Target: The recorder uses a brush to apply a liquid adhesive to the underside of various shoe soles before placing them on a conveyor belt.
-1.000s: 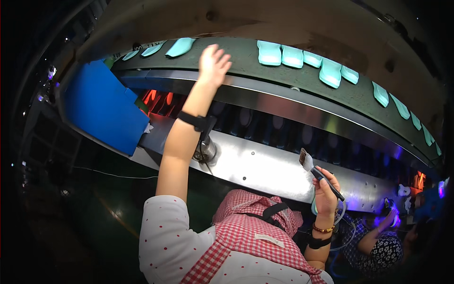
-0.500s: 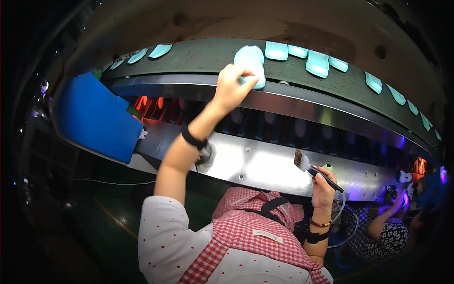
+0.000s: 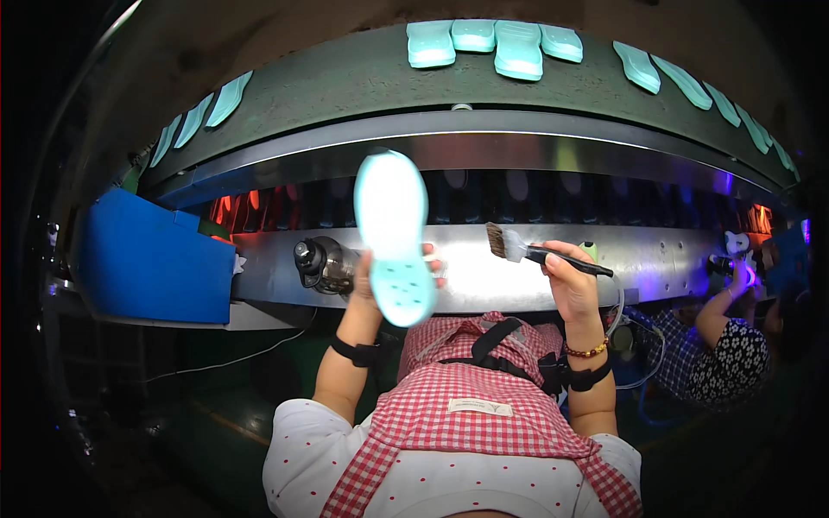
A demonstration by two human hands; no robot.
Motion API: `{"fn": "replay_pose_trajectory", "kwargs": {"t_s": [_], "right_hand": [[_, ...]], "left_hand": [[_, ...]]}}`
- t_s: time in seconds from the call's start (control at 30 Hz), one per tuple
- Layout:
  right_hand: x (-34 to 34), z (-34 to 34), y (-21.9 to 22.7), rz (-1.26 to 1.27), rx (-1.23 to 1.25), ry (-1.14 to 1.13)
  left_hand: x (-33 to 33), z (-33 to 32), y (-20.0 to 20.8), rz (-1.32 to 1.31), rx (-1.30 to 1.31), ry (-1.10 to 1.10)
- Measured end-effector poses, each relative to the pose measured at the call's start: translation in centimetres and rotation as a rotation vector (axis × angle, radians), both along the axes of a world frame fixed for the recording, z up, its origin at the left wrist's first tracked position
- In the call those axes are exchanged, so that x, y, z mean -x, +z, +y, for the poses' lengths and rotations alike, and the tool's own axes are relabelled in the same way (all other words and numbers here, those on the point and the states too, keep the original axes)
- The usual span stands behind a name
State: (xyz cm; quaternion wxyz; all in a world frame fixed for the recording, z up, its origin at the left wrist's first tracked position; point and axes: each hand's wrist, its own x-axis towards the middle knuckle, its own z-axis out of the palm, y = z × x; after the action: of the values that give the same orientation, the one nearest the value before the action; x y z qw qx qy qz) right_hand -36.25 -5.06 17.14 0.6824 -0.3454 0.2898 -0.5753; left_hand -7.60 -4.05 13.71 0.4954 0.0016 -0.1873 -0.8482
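Observation:
A pale mint shoe sole (image 3: 393, 207), somewhat blurred, stands lengthwise in front of me, clear of the belt. My left hand (image 3: 366, 281) is closed around its lower end, with thumb and fingertips showing at either edge and the palm hidden behind it. Small dark marks dot that lower end. To its right, my right hand (image 3: 572, 281) grips the black handle of a brush (image 3: 515, 248). The brown bristles point left toward the sole, with a gap between them.
More mint soles (image 3: 518, 53) lie on a dark green conveyor belt (image 3: 337, 104) beyond a metal rail. A dark-capped bottle (image 3: 324, 265) stands on the metal ledge (image 3: 484, 281) beside my left hand. A blue housing (image 3: 160, 259) is at left; another person (image 3: 721, 345) works at right.
My left hand has lifted the sole off the belt and drawn it toward me. My right hand and the brush have shifted slightly left and away from me in the picture.

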Motion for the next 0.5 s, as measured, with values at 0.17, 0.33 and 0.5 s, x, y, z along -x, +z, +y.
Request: {"fn": "replay_pose_trajectory", "kwargs": {"t_s": [0.17, 0.33, 0.5], "right_hand": [[-1.3, -0.7, 0.1, 0.062, -0.013, 0.057], [-1.6, -2.3, -0.4, 0.200, 0.044, 0.039], [-2.5, -3.8, 0.8, 0.374, 0.142, -0.081]], "left_hand": [[6.1, 0.4, -2.2, -0.333, -0.019, -0.002], [9.7, -0.4, -0.9, -0.066, -0.143, -0.139], [11.4, -0.4, -1.4, -0.168, -0.234, -0.007]]}}
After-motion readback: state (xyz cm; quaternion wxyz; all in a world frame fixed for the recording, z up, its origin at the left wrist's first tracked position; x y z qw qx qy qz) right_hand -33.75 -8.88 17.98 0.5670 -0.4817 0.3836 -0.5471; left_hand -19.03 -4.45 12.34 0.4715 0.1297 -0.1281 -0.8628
